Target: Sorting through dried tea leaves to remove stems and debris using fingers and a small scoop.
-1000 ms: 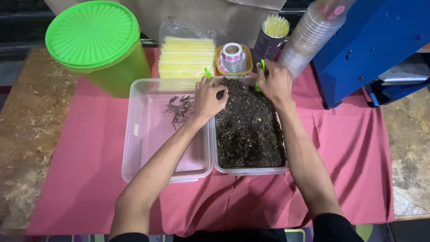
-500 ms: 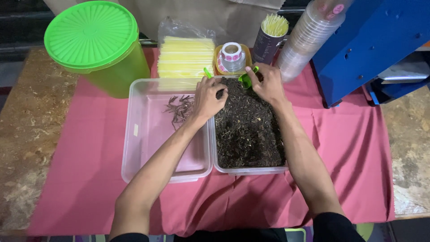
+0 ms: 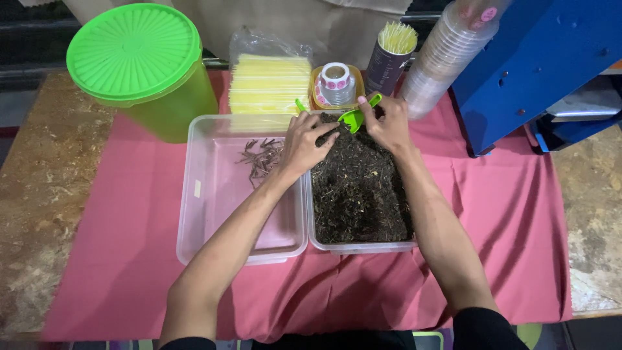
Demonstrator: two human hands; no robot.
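Right hand grips a green scoop tilted over the far end of the tea tub, left hand curled around a second green tool beside it, stems set apart in the empty tub at bench centre.

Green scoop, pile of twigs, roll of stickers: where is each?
green scoop (image 3: 355,118), head view, on its bowl.
pile of twigs (image 3: 261,155), head view, middle of the heap.
roll of stickers (image 3: 335,82), head view, its side.
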